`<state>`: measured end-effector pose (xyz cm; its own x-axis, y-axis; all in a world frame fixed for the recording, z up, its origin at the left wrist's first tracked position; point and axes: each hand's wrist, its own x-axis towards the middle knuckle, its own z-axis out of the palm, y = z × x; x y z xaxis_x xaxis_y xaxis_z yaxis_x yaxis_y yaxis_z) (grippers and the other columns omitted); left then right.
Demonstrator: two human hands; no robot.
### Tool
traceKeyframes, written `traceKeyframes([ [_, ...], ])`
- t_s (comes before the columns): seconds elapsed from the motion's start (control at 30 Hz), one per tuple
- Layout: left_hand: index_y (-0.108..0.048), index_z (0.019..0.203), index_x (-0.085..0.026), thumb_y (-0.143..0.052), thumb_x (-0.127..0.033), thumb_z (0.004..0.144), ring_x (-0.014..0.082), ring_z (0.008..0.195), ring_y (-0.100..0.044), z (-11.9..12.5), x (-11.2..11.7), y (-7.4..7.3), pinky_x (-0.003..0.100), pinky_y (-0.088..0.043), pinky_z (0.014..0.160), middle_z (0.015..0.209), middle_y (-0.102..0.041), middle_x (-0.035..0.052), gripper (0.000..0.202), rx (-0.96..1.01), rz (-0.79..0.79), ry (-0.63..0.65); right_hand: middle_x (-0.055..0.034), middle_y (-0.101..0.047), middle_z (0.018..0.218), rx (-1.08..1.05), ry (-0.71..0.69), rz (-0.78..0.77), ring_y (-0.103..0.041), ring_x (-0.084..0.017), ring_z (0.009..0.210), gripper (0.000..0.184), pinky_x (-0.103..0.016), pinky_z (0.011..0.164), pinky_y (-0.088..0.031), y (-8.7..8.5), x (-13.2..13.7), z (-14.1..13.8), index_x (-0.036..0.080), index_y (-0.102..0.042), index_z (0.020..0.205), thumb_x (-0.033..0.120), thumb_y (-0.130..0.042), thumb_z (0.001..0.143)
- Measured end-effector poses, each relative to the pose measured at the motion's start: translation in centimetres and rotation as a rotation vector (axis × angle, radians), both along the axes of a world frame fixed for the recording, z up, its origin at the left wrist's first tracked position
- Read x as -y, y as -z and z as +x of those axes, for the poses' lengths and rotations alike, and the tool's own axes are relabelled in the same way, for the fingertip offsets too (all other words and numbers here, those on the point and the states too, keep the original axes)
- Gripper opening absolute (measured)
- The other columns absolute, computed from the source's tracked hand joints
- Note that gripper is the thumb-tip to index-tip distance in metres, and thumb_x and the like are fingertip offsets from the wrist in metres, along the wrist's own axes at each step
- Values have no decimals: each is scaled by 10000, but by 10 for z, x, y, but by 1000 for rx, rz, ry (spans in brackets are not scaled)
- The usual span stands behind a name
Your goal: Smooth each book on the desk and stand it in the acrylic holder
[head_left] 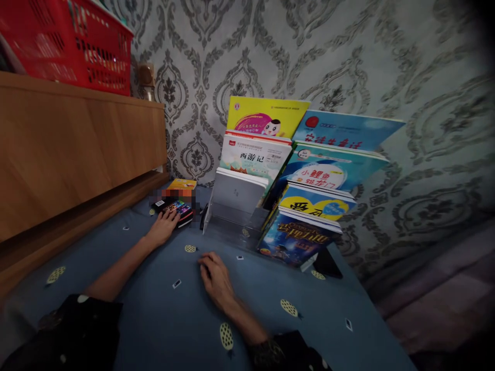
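Observation:
My left hand (163, 226) reaches forward across the blue bedsheet (162, 319) and rests with its fingers on a small stack of dark, colourful books (176, 208) lying flat near the wooden headboard. The fingers lie fairly flat on the top cover. My right hand (215, 278) lies palm down on the sheet with loosely curled fingers and holds nothing. Just beyond it stands a tiered clear book rack (232, 219) filled with children's books, among them a white one (253, 159) and a dark blue one (296, 242).
A wooden headboard (77, 149) runs along the left, with a red plastic basket (69, 44) on top. Patterned grey wallpaper (348, 62) covers the wall behind the rack. The bed's edge drops off to the right toward a dark floor (444, 299).

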<state>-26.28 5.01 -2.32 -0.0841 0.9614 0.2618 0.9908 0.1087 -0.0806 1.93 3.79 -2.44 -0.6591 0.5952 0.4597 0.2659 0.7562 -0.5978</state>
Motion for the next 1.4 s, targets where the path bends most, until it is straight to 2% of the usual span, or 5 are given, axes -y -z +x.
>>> traceKeyframes([
  [0.3, -412, 1485, -249, -346, -42, 865, 249, 1453, -319, -3, 113, 12, 489, -301, 1161, 1548, -395, 71, 657, 55, -26, 172, -88, -652, 1035, -19, -9, 1, -623, -216, 1003, 218, -356, 897, -516, 3, -1, 0, 199, -666, 964, 113, -480, 891],
  [0.6, -258, 1540, -334, -395, -48, 927, 250, 1471, -274, 68, 185, -5, 503, -279, 1184, 1581, -318, 30, 690, 170, -101, 495, -93, -652, 1063, -99, 40, -86, -631, -214, 1016, 271, -374, 915, -522, 2, 7, 6, 192, -643, 1107, 233, -429, 944],
  [0.83, -365, 1494, -308, -417, -8, 901, 236, 1485, -233, 107, 175, -27, 550, -244, 1194, 1562, -364, 35, 667, 340, -267, 720, -115, -596, 1187, -66, 195, -93, -587, -241, 1125, 279, -445, 990, -492, 9, 21, 51, 195, -644, 1118, 241, -478, 898],
  [1.13, -414, 1466, -319, -485, -74, 875, 210, 1480, -257, 107, 163, -48, 468, -267, 1207, 1584, -330, -2, 644, 422, -333, 797, -113, -570, 1238, 44, 231, -84, -537, -272, 1186, 266, -494, 1029, -460, 5, 52, 77, 215, -662, 1073, 168, -519, 854],
  [1.4, -425, 1456, -180, -431, -303, 1005, 216, 1425, -378, 103, 139, -29, 386, -343, 1170, 1545, -402, 102, 468, 323, -224, 474, -123, -560, 1235, 102, 225, -63, -528, -278, 1147, 250, -493, 1013, -465, -1, 61, 76, 195, -657, 1085, 156, -543, 867],
])
